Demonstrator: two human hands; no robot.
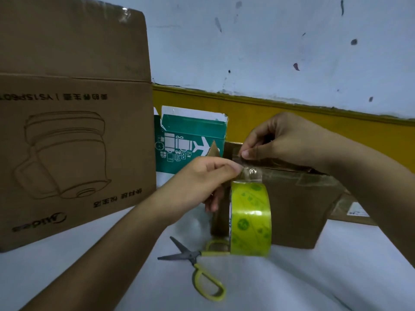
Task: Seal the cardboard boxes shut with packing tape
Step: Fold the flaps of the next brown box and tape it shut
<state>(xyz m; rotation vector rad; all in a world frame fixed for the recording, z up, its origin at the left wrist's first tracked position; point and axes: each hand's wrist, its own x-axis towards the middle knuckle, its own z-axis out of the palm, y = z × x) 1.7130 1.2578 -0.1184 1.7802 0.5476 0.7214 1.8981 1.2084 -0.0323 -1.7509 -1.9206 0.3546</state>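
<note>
I count three boxes standing on the white table (314, 277). There is one big brown box (74, 135) at my left, one green box (190, 140) behind, near the wall, and one small brown box (296, 209) in front of me. A flat piece of cardboard (354, 209) with a label lies at the right, partly behind the small box. There is one tape roll (250, 218) and one pair of scissors (197, 265).

The yellow-green roll stands on its edge against the front wall of the small brown box, at its left corner. Its hole looks to the left and right, so its axis lies sideways. I cannot tell if it hangs or touches the table. From the top of the roll the clear tape strip (252, 171) runs upward and over the top front edge of the box, away from me.

My left hand (202, 178) pinches the strip at its left side between thumb and forefinger. My right hand (280, 140) pinches the far end of the strip on top of the box, fingers curled.

The scissors lie open on the table before the roll, blades pointing left. One handle is partly hidden behind the roll.
</note>
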